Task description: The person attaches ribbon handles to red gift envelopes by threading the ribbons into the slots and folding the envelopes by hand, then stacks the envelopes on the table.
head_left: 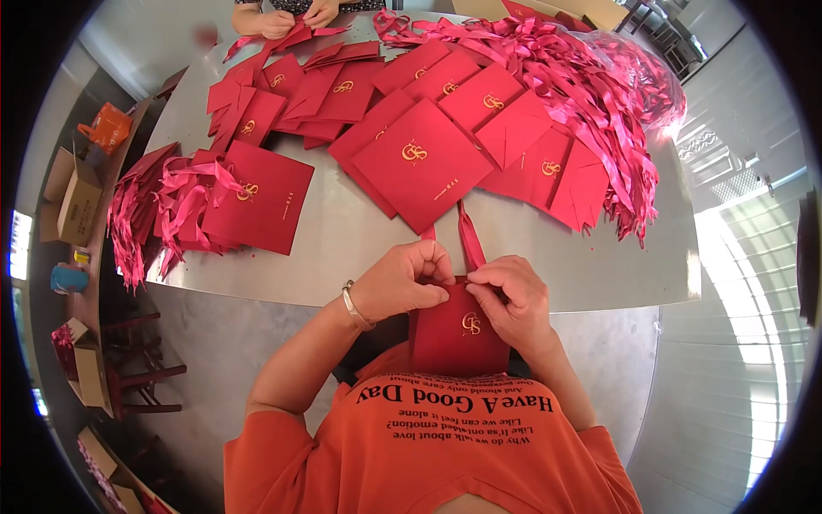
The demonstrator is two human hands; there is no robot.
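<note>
A red bag with a gold logo (467, 338) hangs upright against my orange shirt at the table's near edge. My left hand (415, 278) pinches its top edge on the left; a bracelet circles that wrist. On the right of the same edge, my right hand (514, 295) is closed with thumb and index finger together, beside a red ribbon (469, 240) that runs up from the bag onto the table. Just beyond my hands lies a large flat red bag (419, 163) with a gold logo.
Stacks of red bags (342, 90) cover the metal table (342, 248). Pink ribbons (599, 128) are heaped at the right, and ribboned bags (141, 214) lie at the left. A co-worker's hands (295, 21) handle red pieces across the table. Cardboard boxes (79, 197) stand far left.
</note>
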